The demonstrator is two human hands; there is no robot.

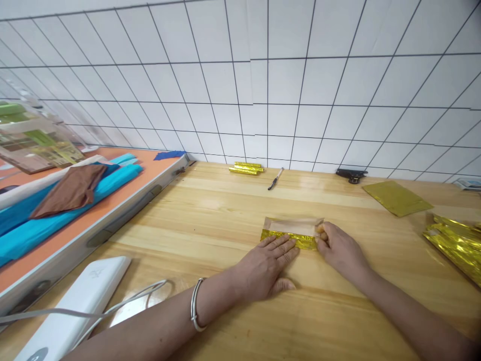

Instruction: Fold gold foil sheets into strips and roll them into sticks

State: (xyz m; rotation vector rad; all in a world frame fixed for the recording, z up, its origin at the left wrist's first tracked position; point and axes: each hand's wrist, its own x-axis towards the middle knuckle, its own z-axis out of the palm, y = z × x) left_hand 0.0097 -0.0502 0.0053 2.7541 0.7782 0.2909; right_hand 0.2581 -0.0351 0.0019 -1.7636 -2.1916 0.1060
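The grip of the right hand (340, 251) pinches the right end of the foil sheet (293, 227) between thumb and bent fingers; the left hand (263, 271) lies flat, fingers loosely spread, their tips on its near edge. The sheet rests on the worktop (210, 215), a shiny gold band along its near side, dull pinkish-brown beyond. It looks very light, thin and limp, likely to crease or tear if tugged, and its glossy face may slide under dry fingers. The corners and short ends seem the best hold, with a flat palm to steady the middle. Farther off lie slim gold rolls (246, 168) beside a pen (276, 179).
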